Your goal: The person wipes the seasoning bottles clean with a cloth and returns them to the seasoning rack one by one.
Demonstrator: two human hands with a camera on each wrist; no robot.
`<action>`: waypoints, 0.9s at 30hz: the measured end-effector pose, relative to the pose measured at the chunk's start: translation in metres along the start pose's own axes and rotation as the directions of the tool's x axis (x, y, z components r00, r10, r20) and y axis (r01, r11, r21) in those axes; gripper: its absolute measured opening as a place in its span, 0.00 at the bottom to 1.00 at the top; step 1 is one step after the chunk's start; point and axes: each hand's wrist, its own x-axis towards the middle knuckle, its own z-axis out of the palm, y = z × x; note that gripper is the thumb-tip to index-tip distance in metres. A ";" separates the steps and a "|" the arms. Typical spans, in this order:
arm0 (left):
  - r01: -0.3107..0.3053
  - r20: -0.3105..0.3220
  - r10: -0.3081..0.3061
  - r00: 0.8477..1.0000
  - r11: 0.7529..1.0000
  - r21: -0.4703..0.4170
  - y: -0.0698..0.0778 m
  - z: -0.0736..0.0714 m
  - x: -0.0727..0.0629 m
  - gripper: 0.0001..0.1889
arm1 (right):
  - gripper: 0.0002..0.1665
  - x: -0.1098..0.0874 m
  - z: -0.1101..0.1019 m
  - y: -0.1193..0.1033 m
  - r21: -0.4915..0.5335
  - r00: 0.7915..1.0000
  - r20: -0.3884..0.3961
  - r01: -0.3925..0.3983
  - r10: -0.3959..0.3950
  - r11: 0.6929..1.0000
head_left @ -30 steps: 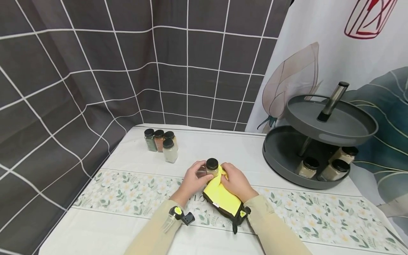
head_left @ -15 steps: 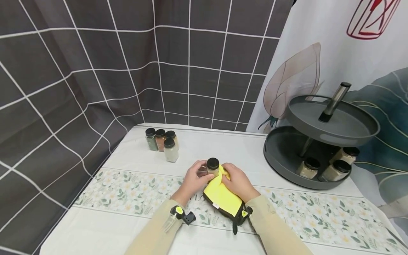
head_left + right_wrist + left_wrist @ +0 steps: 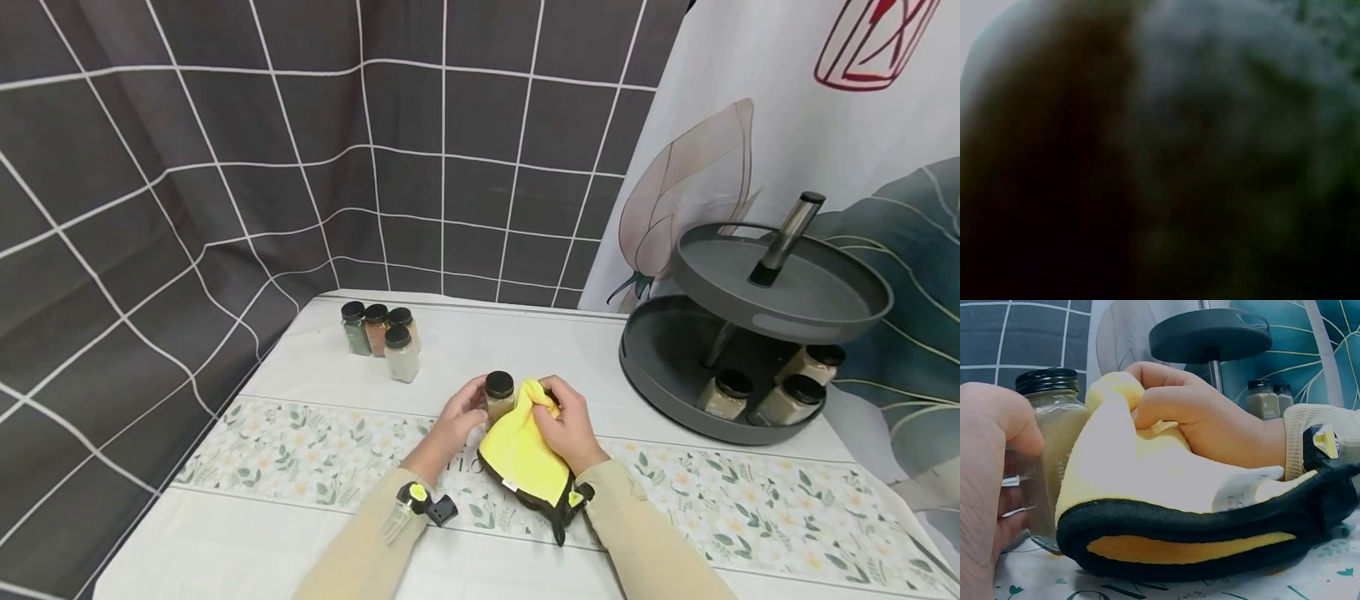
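A glass spice jar (image 3: 499, 410) with a black lid stands upright in the middle of the table. My left hand (image 3: 455, 423) holds it from the left; in the left wrist view the thumb lies against the glass and the fingers pass behind it. Just right of the jar, my right hand (image 3: 567, 422) pinches a bunched yellow cloth (image 3: 1129, 462) with black edging. The cloth hangs down toward the right wrist, and in the left wrist view it overlaps the jar's lower right side. Dark blur fills most of the right wrist view.
At the back left stand several black-lidded spice jars (image 3: 401, 357) in a group. On the right is a grey two-tier turntable (image 3: 652, 367), its lower tier bearing jars (image 3: 724, 395). A dark gridded curtain (image 3: 480, 192) hangs behind the white table (image 3: 285, 508).
My right hand has drawn the cloth slightly up and right, off the jar's front, so more glass shows. My left thumb has shifted back toward the jar's left side.
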 end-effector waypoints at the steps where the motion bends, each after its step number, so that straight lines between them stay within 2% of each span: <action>1: 0.009 0.005 -0.009 1.000 1.000 -0.006 0.000 0.000 0.000 0.34 | 0.15 0.000 0.000 0.000 0.001 1.000 -0.001 0.013 -0.013 1.000; 5: 0.017 0.007 -0.017 1.000 1.000 -0.017 0.000 -0.002 0.000 0.32 | 0.16 0.000 0.001 -0.005 -0.007 0.999 -0.002 0.040 -0.040 0.999; 11: 0.001 0.026 -0.001 1.000 1.000 0.003 -0.002 -0.005 0.001 0.34 | 0.13 0.006 -0.005 -0.036 -0.013 0.997 0.000 0.072 -0.072 0.997; 13: -0.009 0.027 0.009 1.000 0.999 0.037 0.004 -0.004 0.001 0.33 | 0.13 0.007 -0.006 -0.040 -0.015 0.997 -0.005 0.073 -0.073 0.997; 16: -0.018 0.008 0.017 1.000 0.995 0.099 0.004 -0.002 0.001 0.31 | 0.15 0.004 -0.002 -0.023 -0.016 0.997 -0.018 0.071 -0.072 0.997; 20: 0.017 -0.072 -0.004 0.997 0.982 0.189 -0.001 0.001 0.002 0.29 | 0.16 0.001 0.002 0.002 -0.027 0.992 -0.031 0.118 -0.119 0.993; 24: 0.048 -0.123 -0.020 0.992 0.972 0.230 -0.001 0.004 0.002 0.29 | 0.14 0.003 0.001 0.003 -0.051 0.974 -0.027 0.223 -0.225 0.973; 27: 0.069 -0.126 -0.040 0.991 0.970 0.234 -0.002 0.004 0.002 0.30 | 0.12 0.005 0.000 0.000 -0.109 0.967 0.018 0.253 -0.253 0.961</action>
